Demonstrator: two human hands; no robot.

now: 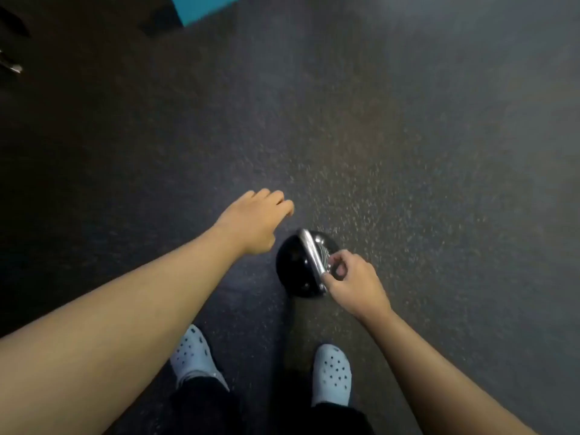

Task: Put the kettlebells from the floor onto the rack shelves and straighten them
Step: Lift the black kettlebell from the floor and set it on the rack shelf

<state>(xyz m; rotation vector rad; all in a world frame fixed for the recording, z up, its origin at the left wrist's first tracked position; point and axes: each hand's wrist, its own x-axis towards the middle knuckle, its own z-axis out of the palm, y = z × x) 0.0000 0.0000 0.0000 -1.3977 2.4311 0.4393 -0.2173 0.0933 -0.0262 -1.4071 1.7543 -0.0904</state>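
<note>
A black kettlebell (295, 265) with a shiny metal handle (312, 257) sits low over the dark speckled floor, just ahead of my feet. My right hand (354, 284) is closed around the near end of that handle, thumb and fingers wrapped on it. My left hand (255, 222) hovers a little to the left of and beyond the kettlebell, fingers curled loosely, holding nothing and not touching the bell. I cannot tell whether the bell rests on the floor or hangs just above it. No rack is in view.
A teal block (204, 7) stands at the top edge, left of centre. A dark object with a metal part (11, 65) lies at the far left edge. My two feet in pale clogs (193, 356) (332, 373) stand on the rubber floor (408, 152).
</note>
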